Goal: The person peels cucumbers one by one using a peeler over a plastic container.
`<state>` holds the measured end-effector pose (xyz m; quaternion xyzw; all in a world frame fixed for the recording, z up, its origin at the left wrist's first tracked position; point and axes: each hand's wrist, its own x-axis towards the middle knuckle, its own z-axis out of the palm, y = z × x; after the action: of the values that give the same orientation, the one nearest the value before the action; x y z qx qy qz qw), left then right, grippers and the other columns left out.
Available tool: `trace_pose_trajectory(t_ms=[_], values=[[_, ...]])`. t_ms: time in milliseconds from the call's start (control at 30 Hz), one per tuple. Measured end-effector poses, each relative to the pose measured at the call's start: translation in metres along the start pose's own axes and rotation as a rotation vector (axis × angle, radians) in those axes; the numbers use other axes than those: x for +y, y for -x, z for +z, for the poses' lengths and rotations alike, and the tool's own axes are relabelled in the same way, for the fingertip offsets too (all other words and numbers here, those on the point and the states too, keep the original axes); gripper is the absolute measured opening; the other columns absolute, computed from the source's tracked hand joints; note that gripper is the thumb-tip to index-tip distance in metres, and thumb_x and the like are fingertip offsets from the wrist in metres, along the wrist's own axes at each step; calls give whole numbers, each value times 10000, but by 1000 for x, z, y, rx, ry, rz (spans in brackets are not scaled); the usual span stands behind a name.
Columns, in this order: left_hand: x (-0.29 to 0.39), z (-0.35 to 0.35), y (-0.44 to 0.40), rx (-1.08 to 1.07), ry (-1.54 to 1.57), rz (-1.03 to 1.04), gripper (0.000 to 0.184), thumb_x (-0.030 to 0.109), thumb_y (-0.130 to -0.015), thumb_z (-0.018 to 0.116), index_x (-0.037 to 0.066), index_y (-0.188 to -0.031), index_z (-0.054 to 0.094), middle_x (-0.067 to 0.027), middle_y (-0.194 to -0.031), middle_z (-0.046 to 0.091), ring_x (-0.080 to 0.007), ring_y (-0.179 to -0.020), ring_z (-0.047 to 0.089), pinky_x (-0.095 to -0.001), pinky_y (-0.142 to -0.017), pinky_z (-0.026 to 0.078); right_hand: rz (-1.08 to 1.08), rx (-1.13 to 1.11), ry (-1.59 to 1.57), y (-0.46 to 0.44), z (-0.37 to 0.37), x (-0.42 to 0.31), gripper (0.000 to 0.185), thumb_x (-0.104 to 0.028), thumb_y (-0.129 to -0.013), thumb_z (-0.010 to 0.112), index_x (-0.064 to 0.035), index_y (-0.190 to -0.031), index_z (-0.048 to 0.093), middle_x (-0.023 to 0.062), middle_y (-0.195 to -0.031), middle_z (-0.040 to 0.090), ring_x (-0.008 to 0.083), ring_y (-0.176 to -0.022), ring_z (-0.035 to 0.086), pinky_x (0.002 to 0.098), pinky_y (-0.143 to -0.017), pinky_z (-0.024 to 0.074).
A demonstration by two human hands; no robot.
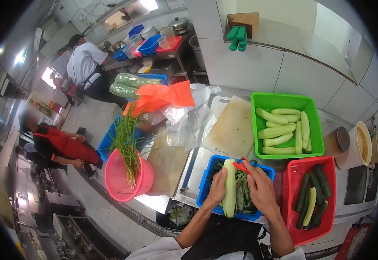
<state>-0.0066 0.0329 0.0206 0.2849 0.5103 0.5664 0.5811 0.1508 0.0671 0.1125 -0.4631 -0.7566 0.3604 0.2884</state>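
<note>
My left hand (217, 187) is closed round a mostly peeled, pale green zucchini (229, 190), held upright over a blue bin (204, 184). Dark green peelings (243, 190) lie in that bin beneath both hands. Fingers of my right hand (261, 186) wrap a red-handled peeler (241, 164), close to the upper end of the zucchini; its blade is hard to make out. To the right, a red bin (289, 208) holds several dark unpeeled zucchini (321, 181) and one pale one (310, 208). Behind, a green bin (256, 130) contains several peeled zucchini (277, 131).
A cutting board (232, 125) lies behind the blue bin. Leftward stand a pink bucket (128, 184) with green onions (128, 143) and an orange bag (163, 96). Two people, one in a red apron (61, 143) and one in a white shirt (85, 60), stand beyond. Knife block (245, 24) above.
</note>
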Motion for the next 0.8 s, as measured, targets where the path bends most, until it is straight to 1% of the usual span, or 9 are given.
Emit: trace_pose_trajectory(t_ms=[67,133,167,267,433,600,700,767,800], values=[[-1,-2,-1,-5,-6,-40,520,477,-1019,328,23,-1064,578,-45,-859,613,-121,-684,591,-268,-616,508,0,15,-34,5,-2,8,407,-56,-932,502,-88,-1338,509,169,-939,580,360,-821,588,420,-727,465],[-3,-5,-5,3,165,-100,558,525,-1003,314,30,-1044,569,-48,-796,587,-157,-638,563,-304,-602,493,-31,117,-89,8,-4,21,401,-47,-942,488,-54,-1343,497,189,-1127,608,353,-1016,594,384,-880,456],[-4,-8,-7,5,159,-108,558,525,-1003,314,30,-1044,569,-48,-796,587,-157,-638,563,-304,-602,493,-22,116,-95,9,-4,24,401,-47,-942,488,-54,-1343,497,189,-1127,608,353,-1016,594,384,-880,456],[0,-5,-9,1,399,-199,615,602,-970,300,39,-1004,545,-54,-756,531,-180,-601,506,-327,-572,454,62,98,-187,23,-13,31,370,-65,-968,465,-22,-1334,497,175,-1314,553,314,-1213,535,351,-1003,402],[0,4,-7,2,392,-169,609,626,-957,314,47,-937,503,-40,-727,446,-163,-606,447,-317,-572,420,98,119,-196,39,-8,48,355,-77,-962,489,-36,-1314,516,190,-1192,601,352,-1077,586,358,-907,449],[-5,9,-3,-37,189,-133,560,513,-1005,335,1,-1013,562,-69,-780,577,-139,-622,561,-282,-562,493,96,10,-79,33,-5,28,415,-88,-937,505,-97,-1351,487,166,-949,569,356,-852,594,421,-718,475],[0,21,1,-18,13,-101,552,492,-1013,339,-2,-1077,577,-66,-810,609,-112,-666,589,-250,-571,500,90,25,52,20,-1,25,429,-96,-925,511,-124,-1351,485,156,-898,544,346,-812,595,444,-671,478],[-3,17,-2,-36,-62,-72,548,492,-1013,336,5,-1071,581,-65,-833,615,-122,-656,585,-265,-584,507,27,81,81,25,12,34,446,-73,-905,513,-152,-1344,497,154,-894,532,360,-737,602,453,-636,494],[-3,17,-8,58,-20,-85,555,525,-1002,331,29,-1065,571,-72,-838,612,-163,-640,596,-300,-592,515,43,-17,136,34,18,34,463,-73,-892,521,-162,-1346,496,152,-918,537,366,-699,604,464,-616,501]])
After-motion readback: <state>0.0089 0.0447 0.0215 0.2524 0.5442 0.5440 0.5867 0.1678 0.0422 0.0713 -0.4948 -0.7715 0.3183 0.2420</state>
